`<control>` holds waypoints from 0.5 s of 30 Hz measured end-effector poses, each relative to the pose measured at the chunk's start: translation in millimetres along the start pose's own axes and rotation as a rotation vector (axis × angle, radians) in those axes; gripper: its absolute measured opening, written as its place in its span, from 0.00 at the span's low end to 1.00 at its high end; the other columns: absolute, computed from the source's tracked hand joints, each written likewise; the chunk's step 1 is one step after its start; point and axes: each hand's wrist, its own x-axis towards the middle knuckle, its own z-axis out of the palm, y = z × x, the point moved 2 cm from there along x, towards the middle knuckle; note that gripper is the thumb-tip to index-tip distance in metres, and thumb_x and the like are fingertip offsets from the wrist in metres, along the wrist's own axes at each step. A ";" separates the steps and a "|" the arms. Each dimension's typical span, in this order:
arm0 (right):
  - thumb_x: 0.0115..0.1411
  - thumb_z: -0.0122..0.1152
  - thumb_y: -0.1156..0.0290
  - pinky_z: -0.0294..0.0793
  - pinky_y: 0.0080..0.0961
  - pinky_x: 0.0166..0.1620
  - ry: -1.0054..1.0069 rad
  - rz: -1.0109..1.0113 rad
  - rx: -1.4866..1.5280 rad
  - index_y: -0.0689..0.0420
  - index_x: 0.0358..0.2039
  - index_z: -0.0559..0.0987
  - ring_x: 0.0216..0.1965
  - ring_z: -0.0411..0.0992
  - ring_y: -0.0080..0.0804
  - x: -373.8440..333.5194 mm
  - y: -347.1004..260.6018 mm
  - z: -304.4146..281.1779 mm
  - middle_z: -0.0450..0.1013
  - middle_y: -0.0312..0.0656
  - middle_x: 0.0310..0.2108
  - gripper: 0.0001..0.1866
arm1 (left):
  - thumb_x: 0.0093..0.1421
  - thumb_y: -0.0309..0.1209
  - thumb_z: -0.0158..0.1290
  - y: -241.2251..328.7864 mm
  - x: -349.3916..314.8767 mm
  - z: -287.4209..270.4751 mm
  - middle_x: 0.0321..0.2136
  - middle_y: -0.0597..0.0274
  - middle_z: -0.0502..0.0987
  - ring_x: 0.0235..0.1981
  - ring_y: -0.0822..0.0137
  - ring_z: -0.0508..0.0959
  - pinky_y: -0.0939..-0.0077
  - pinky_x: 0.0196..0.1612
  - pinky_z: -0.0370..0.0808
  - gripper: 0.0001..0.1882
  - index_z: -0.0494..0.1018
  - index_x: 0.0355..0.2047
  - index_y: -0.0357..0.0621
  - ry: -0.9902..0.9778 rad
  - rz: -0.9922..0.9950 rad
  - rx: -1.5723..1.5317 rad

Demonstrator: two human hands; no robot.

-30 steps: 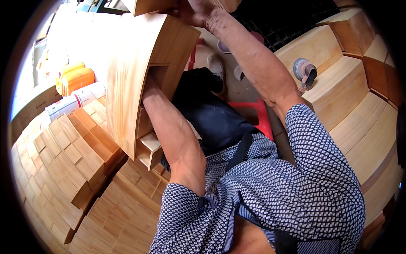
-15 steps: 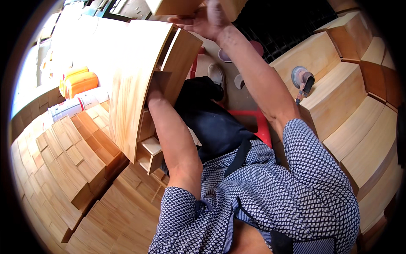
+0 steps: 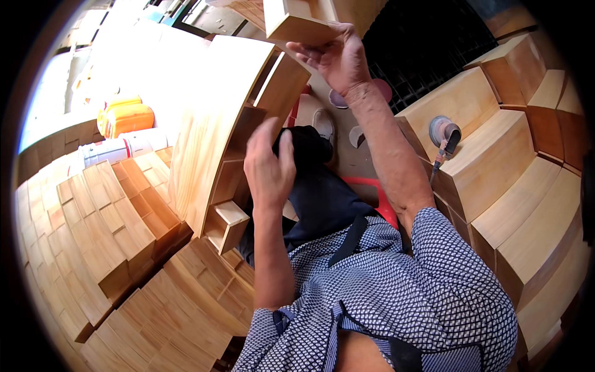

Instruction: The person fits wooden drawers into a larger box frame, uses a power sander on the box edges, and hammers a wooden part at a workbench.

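Note:
A pale wooden cabinet (image 3: 201, 136) stands in front of me at left, with openings along its near side. One small drawer (image 3: 228, 224) sticks out of its lower end, and another drawer front (image 3: 282, 84) sits at its upper end. My left hand (image 3: 269, 164) is raised beside the open compartments (image 3: 235, 146), thumb and fingers apart, nothing in it. My right hand (image 3: 344, 62) is at the near end of a wooden drawer (image 3: 304, 28) at the top, with the thumb against it and the other fingers below. The drawer's far part is cut off by the frame.
A sander (image 3: 444, 131) with a hose rests on stacked wooden boxes (image 3: 496, 155) to the right. Stacked wooden pieces (image 3: 105, 217) fill the left. Behind them are an orange container (image 3: 127, 118) and white buckets (image 3: 105, 152). A red frame (image 3: 384, 198) is beside my legs.
My left hand has come out of the cabinet's compartment and is raised beside it. My right hand has moved down and right, and more of the drawer at the top now shows.

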 end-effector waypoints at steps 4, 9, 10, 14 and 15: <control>0.66 0.50 0.43 0.76 0.31 0.54 -0.052 -0.029 -0.143 0.67 0.56 0.76 0.47 0.82 0.43 11.1 -7.6 -13.2 0.80 0.52 0.48 0.36 | 0.57 0.22 0.68 6.0 -38.7 -84.0 0.57 0.48 0.78 0.59 0.54 0.77 0.61 0.65 0.72 0.30 0.74 0.61 0.40 0.020 0.159 -0.163; 0.68 0.45 0.43 0.77 0.41 0.58 -0.143 -0.037 -0.155 0.72 0.63 0.68 0.53 0.79 0.53 11.1 -19.2 -8.1 0.76 0.62 0.52 0.41 | 0.52 0.40 0.74 -70.5 -83.0 -159.1 0.69 0.48 0.61 0.73 0.48 0.57 0.52 0.73 0.57 0.47 0.65 0.69 0.43 0.025 -0.161 0.125; 0.68 0.48 0.46 0.78 0.45 0.60 -0.159 -0.063 -0.167 0.75 0.64 0.65 0.55 0.77 0.59 6.6 -20.8 -5.1 0.74 0.66 0.54 0.42 | 0.52 0.40 0.74 -83.3 -94.0 -167.5 0.69 0.48 0.61 0.73 0.48 0.57 0.52 0.73 0.57 0.47 0.65 0.69 0.43 0.035 -0.179 0.134; 0.64 0.59 0.49 0.79 0.51 0.56 -0.321 -0.136 -0.349 0.68 0.48 0.80 0.47 0.82 0.49 -49.2 -75.0 -5.7 0.82 0.56 0.41 0.30 | 0.47 0.43 0.76 -111.3 -122.8 -156.0 0.73 0.45 0.55 0.75 0.43 0.53 0.49 0.75 0.54 0.60 0.53 0.75 0.45 -0.204 -0.129 0.303; 0.59 0.67 0.53 0.81 0.44 0.49 -0.345 -0.461 -1.213 0.62 0.41 0.83 0.40 0.83 0.44 -76.3 -75.5 -0.7 0.83 0.49 0.36 0.23 | 0.47 0.43 0.76 -118.8 -132.6 -152.8 0.73 0.44 0.55 0.74 0.42 0.53 0.48 0.75 0.54 0.59 0.54 0.74 0.45 -0.171 -0.157 0.322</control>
